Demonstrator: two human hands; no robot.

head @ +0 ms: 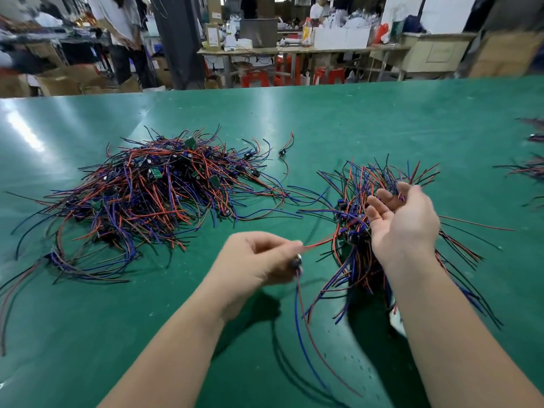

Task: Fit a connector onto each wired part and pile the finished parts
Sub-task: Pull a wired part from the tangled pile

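From the head view we see our left hand (259,260) low in the middle, its fingers (282,245) curled and pinching one wired part (296,262), a small dark piece pressed between thumb and fingertips. A red lead runs from those fingers out toward the right hand, and a blue lead and a red lead hang down below them over the green counter (323,119). Our right hand (403,222) is raised to the right of the left fingers, palm turned up, its fingers (379,201) half curled among the wire ends of the smaller bunch (357,219). The hand is blurred, so we cannot tell whether those fingers grip any wires or only touch them. The smaller bunch lies on the counter under and around the right hand, with red, blue and black leads fanning out beyond the fingertips and back along the forearm, and dark blue components clustered just left of the palm. Well to the left of both hands and beyond the left fingers sits the big pile (153,195) of tangled wired parts, with small green boards showing in it. One stray part (284,151) lies alone on the counter, beyond the left fingers and between the two heaps. More wires (530,169) reach in at the counter's right edge, far right of the right fingers.
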